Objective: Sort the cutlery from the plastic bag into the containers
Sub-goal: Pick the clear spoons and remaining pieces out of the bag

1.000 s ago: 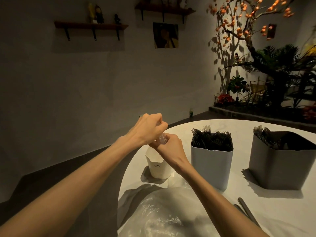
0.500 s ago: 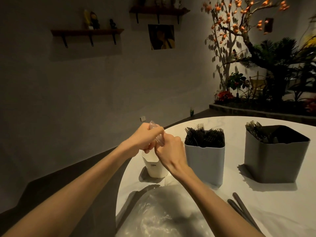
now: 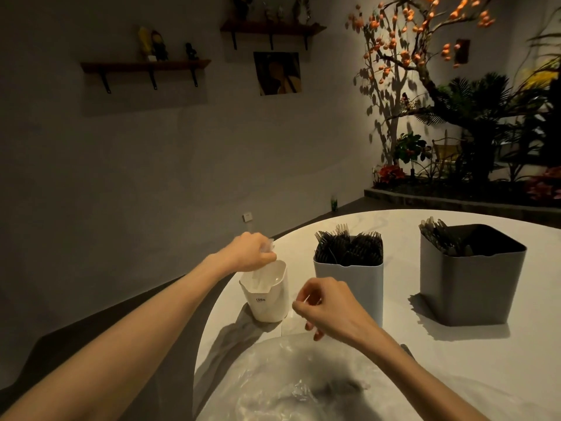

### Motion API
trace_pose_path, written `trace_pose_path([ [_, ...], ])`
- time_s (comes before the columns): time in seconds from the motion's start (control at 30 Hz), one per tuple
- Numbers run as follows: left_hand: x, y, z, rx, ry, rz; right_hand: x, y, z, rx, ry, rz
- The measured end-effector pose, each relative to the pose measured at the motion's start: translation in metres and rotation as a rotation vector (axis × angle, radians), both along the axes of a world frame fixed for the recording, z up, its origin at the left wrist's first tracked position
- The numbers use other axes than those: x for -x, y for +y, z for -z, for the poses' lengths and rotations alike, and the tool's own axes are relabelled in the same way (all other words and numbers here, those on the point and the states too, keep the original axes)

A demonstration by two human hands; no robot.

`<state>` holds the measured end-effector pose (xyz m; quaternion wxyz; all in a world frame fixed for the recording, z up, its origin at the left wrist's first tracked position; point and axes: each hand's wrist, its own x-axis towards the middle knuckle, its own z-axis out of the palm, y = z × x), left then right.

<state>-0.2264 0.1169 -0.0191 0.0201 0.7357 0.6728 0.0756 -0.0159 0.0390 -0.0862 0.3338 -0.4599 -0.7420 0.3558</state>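
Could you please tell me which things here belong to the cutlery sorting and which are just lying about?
Job: plastic bag; white cup; fork container; grey container; left hand gripping clear wrapper over the cup; right hand pinching a toothpick.
Lying about: shelves; picture; plants.

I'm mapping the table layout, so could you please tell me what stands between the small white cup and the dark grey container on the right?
In the head view, the light grey container, packed with dark forks, stands between the white cup and the dark grey container.
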Motion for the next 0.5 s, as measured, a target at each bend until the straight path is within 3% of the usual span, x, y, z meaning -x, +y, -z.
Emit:
trace_pose_path([
  [0.3,0.007,0.023,0.034,0.263,0.014,-0.048,-0.025,-0.008,0.007,0.035,-0.084,-0.100],
  [0.5,0.004,0.024,0.024,0.328,0.066,-0.004,-0.019,-0.001,0.007,0.027,-0.074,-0.114],
])
